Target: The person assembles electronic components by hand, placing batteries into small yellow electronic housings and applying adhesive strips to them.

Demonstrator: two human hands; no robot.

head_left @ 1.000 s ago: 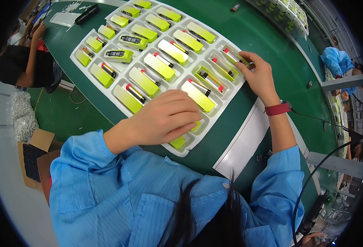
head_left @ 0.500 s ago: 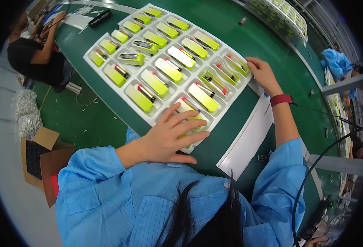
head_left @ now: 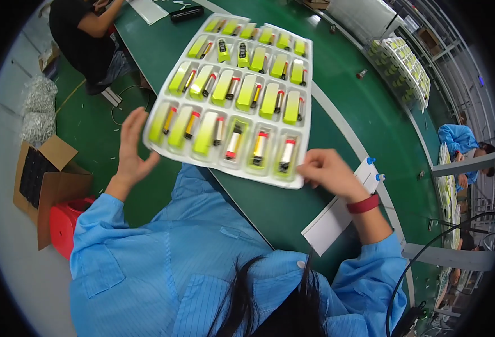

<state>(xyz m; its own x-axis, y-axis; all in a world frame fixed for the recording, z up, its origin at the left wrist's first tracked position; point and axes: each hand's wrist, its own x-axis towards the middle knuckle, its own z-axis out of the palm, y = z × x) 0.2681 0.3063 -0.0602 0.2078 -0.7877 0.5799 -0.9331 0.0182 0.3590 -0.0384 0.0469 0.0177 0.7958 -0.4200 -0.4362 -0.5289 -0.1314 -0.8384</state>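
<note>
A white moulded tray (head_left: 237,171) is tilted in front of me, its far part over the green bench (head_left: 250,209). Its pockets hold several yellow-green plastic shells (head_left: 246,92), many beside small cylinders with red, yellow or black ends. Two shells in the second row from the far side show dark panels. At the near right corner, my right hand (head_left: 329,173) pinches the tray's rim, a red band on its wrist. My left hand (head_left: 129,150) is open beside the near left corner, fingers stretched upward, thumb close to the rim; whether it touches is unclear.
A white sheet (head_left: 327,227) lies on the bench by my right forearm. Beyond the tray is a black case (head_left: 187,13). Co-workers sit at far left (head_left: 82,42) and right (head_left: 454,140). An open carton (head_left: 56,188) and red stool (head_left: 62,229) stand at left; a cable (head_left: 421,255) hangs right.
The tray has turned anticlockwise, with its near left corner swung out. My left hand has moved off its shells to the left. My right hand has come nearer, still at the rim.
</note>
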